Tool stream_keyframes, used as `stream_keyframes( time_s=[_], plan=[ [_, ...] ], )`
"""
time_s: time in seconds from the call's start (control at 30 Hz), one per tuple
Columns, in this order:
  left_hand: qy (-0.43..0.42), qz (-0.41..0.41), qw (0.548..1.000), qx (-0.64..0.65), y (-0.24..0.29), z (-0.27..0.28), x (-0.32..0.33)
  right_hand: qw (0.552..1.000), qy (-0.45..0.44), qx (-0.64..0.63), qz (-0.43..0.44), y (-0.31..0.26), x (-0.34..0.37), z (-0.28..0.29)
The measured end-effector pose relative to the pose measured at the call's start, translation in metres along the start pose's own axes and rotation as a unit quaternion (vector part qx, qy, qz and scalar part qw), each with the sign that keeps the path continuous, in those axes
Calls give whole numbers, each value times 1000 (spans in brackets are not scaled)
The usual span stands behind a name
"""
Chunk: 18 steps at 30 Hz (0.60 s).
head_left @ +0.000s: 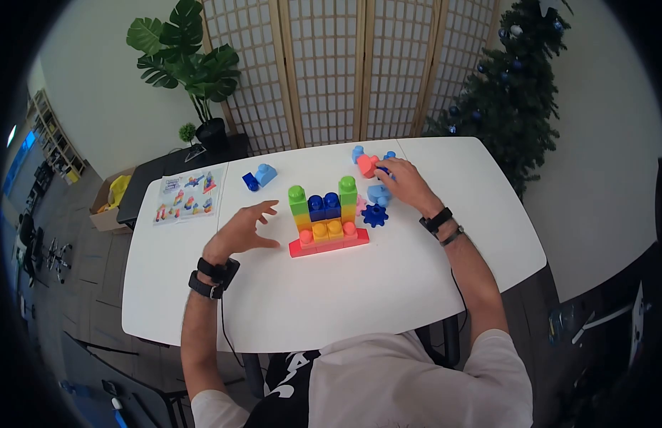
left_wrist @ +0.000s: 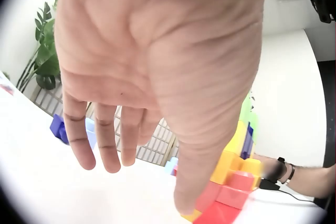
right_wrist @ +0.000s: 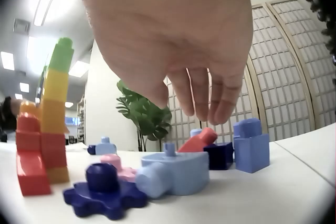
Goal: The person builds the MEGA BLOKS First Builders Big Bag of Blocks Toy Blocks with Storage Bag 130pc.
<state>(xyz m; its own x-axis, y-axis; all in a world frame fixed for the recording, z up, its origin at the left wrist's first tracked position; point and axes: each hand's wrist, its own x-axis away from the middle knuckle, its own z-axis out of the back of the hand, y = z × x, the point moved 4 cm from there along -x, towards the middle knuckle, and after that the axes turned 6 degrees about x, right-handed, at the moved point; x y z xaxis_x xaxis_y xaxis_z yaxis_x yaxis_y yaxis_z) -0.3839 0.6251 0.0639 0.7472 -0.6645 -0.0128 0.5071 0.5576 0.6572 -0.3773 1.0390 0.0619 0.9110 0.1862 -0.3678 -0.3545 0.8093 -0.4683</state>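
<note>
- One block tower (head_left: pixel 320 232) stands on the tabletop (head_left: pixel 331 307) between left hand (head_left: pixel 239 230) and right hand (head_left: pixel 406 184).
- Left hand's grip: thumb and fingers spread apart, near the tower.
- Right hand's grip: thumb and fingers apart, hanging over a red block (right_wrist: pixel 197 141) and navy block (right_wrist: pixel 219 158).
- Gear (head_left: pixel 376 215): just right of the tower, near a pale blue block (head_left: pixel 378 194).

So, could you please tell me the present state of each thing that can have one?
Left hand: relaxed, holding nothing
Right hand: relaxed, no grip visible
Multicoloured plastic block wall: assembled, upright
Dark blue plastic gear: lying flat, stud up
Red rounded plastic piece: apart from the wall
Printed paper sheet: flat, printed side up
Wooden lattice folding screen: unfolded, standing
</note>
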Motion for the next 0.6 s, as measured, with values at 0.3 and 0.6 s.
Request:
stream_keyframes(
  time_s=[0.3,0.6],
  plan=[
    [186,-61,946,-258,-97,25,-42,943,42,330,8,22,2,-24],
    [192,5,929,-316,-91,27,-35,978,6,200,-62,29,11,1]
  ],
)
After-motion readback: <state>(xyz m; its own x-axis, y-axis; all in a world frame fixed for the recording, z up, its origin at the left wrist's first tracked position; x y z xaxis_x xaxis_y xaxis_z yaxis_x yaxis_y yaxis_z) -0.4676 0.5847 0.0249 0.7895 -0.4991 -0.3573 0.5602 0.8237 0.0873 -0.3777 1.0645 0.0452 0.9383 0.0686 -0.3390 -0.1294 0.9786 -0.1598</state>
